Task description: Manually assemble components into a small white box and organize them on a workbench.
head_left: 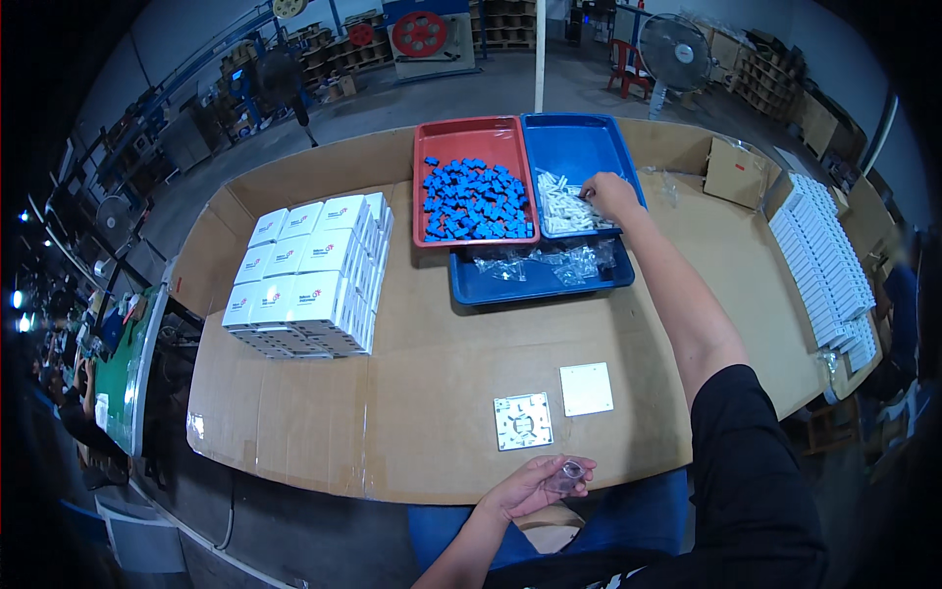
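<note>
The stack of white square boxes (294, 267) stands on the left of the brown cardboard-covered table (422, 402). Behind the middle, the rectangular red plastic tray (471, 142), with small blue blocky pieces (476, 201) in it, sits left of the rectangular blue plastic tray (579, 147) holding slim white pieces (561, 208). A lower blue tray (545, 296) lies before both. Nearer the front edge, the square white fitted plate (524, 404) lies left of the flat square white plate (587, 390).

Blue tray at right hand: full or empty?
Partly full: white pieces cover the near end of the tray; its far end shows bare blue.
</note>
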### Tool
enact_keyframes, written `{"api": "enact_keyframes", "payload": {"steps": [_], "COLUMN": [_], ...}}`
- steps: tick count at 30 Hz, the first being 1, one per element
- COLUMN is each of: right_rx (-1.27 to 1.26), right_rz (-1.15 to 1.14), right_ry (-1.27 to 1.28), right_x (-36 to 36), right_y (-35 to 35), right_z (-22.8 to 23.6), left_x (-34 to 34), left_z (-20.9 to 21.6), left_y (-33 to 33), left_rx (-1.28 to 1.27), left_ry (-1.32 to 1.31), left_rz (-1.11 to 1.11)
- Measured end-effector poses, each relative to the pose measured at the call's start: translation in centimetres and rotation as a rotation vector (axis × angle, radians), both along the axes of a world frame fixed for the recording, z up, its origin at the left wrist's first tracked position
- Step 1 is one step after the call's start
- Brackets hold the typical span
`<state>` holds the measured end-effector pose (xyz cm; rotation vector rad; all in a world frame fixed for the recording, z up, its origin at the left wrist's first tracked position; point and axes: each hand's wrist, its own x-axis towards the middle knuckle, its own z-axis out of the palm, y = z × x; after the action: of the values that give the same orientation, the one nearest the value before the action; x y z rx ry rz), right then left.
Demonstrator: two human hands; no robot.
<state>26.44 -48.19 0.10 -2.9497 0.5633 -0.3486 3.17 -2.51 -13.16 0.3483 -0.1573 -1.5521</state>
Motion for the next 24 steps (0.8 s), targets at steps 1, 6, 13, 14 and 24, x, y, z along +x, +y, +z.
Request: {"api": "enact_keyframes", "payload": {"steps": [1,6,13,14,24], "right_rx": [-0.013,-0.067,-0.182,-0.181,1.406], "right_rz": [0.002,0.001,0.098,0.099,0.124], "right_ry": [0.0,-0.043,-0.121,-0.124,-0.52], "right_x": [0.2,0.6,0.5,0.5,-6.3], "right_y": [-0.1,-0.4,-0.6,-0.6,5.1], "right_z": [0.0,-0.6,-1.9,-1.8,3.8], "left_x": [0.0,0.0,0.1,0.1,0.0], "left_z": [0.1,0.0,-0.4,-0.4,0.2], "left_y": [0.0,0.1,-0.2,-0.3,0.0], "left_rx": [0.001,0.028,-0.033,-0.04,0.073], "left_ry": [0.002,-0.02,0.075,0.078,-0.014], "left_rz": [0.002,0.004,-0.003,-0.001,0.007]}}
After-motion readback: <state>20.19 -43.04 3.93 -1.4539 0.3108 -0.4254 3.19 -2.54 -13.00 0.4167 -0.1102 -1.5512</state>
